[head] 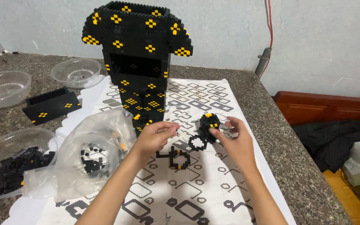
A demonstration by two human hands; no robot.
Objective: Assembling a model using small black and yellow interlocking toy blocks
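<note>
1. Centrally on the instruction sheet (213, 183), the right hand (236, 141) grasps a small black-and-yellow block cluster (208, 125) between its fingertips.
2. Just beside it, the left hand (155, 137) has its fingers curled; whether they pinch a piece cannot be told.
3. Behind both, toward the table's far edge, stands a tall black block tower (136, 62).

The left hand (154, 137) closes around something too small to tell. The fingers of the right hand (237, 143) cover part of the small block piece (208, 125), so its back side is hidden. Both forearms are cut off by the lower edge. The bowl of black bricks (9, 166) at the counter's near left corner is cut by the left edge. Bricks inside the plastic bag (88, 160) look blurred through the foil. The paper sheet (196, 183) continues past the bottom edge.
</note>
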